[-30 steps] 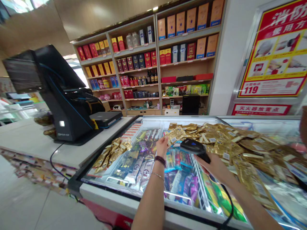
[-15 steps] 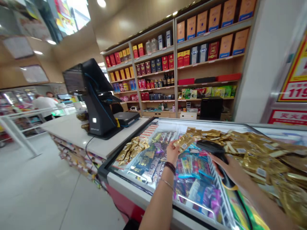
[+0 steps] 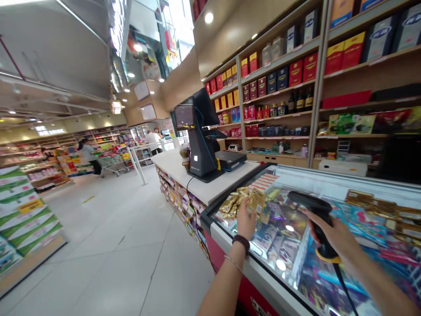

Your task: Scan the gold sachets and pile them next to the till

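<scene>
One scanner [image 3: 314, 202] is gripped by the curled right hand [image 3: 336, 235]; one gold packet [image 3: 258, 202] is pinched by the left hand [image 3: 246, 221].

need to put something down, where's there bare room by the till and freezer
Countertop is bare between the till terminal and the freezer's black edge, and so is freezer glass between left hand and scanner. Crowded: around the left hand, with gold packets, and right of the scanner, where more gold packets lie.

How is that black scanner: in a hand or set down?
In hand: the right hand grips the black scanner around its handle, with the scanner's head out over the freezer.
</scene>
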